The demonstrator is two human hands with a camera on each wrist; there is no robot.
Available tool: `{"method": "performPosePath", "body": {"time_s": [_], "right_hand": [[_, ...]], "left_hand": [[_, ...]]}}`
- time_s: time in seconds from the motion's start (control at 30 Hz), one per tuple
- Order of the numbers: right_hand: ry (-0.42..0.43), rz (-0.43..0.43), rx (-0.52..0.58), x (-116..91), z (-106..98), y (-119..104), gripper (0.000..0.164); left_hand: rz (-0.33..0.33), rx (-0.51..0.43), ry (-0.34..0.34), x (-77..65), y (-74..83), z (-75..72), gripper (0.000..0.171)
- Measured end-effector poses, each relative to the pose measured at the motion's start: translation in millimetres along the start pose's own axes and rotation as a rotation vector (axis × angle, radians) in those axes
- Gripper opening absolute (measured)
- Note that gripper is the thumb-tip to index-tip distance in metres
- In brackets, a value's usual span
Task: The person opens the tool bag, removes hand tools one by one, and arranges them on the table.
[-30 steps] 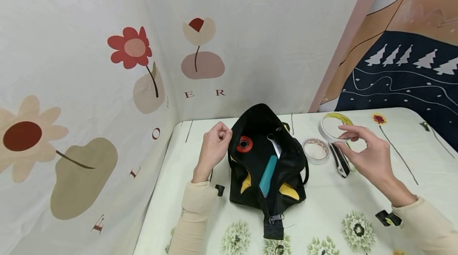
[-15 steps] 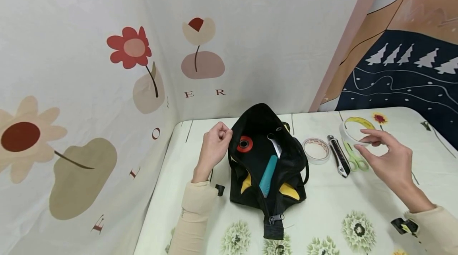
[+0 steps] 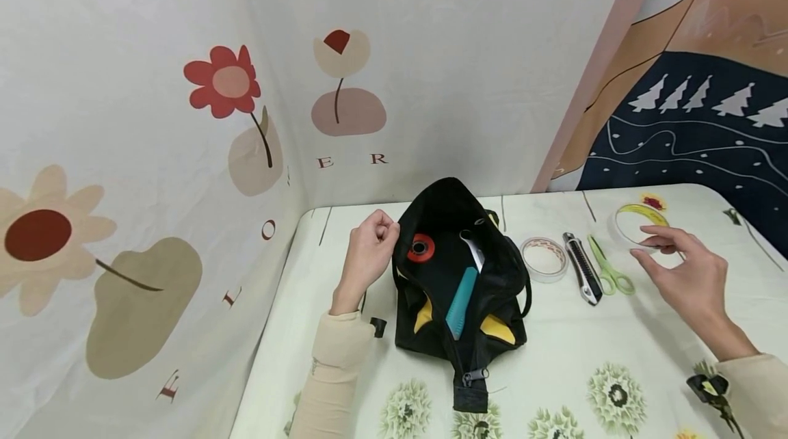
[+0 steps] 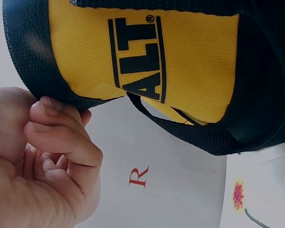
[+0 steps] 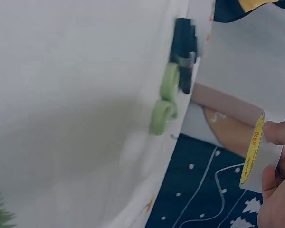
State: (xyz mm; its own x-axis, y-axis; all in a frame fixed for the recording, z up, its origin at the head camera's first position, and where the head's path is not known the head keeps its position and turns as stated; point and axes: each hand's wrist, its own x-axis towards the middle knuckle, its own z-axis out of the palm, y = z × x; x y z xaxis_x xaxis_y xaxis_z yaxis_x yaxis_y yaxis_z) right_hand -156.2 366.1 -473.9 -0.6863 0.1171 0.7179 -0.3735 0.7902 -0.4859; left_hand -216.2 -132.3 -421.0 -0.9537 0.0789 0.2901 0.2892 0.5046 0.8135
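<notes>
- The left hand [image 3: 368,251] pinches the rim of the black bag [image 3: 458,288], its fingers [image 4: 61,137] curled on the fabric edge, keeping the mouth open.
- The right hand [image 3: 683,275] holds a white tape roll [image 3: 634,225] between thumb and fingers, low over the tabletop [image 3: 585,350], well right of the bag.
- A clear tape roll [image 3: 543,258], a utility knife [image 3: 582,277] and green scissors [image 3: 608,268] lie out in a row.
- A red roll [image 3: 421,247] and a teal tool [image 3: 462,302] are inside the bag, so I judge the work about half done.
</notes>
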Motion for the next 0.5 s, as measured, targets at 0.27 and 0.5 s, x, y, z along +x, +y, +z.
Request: {"method": "performPosePath", "body": {"time_s": [0.27,0.5], "right_hand": [[-0.004,0.040,-0.033,-2.9,0.0,12.7,0.048],[-0.038,0.058,-0.045,-7.0,2.2,25.6,0.049]], "left_hand": [[0.009,0.000,0.002,-0.4,1.6,0.0,0.017],[0.006,-0.004,0.003,-0.6,1.5,0.3,0.017]]}}
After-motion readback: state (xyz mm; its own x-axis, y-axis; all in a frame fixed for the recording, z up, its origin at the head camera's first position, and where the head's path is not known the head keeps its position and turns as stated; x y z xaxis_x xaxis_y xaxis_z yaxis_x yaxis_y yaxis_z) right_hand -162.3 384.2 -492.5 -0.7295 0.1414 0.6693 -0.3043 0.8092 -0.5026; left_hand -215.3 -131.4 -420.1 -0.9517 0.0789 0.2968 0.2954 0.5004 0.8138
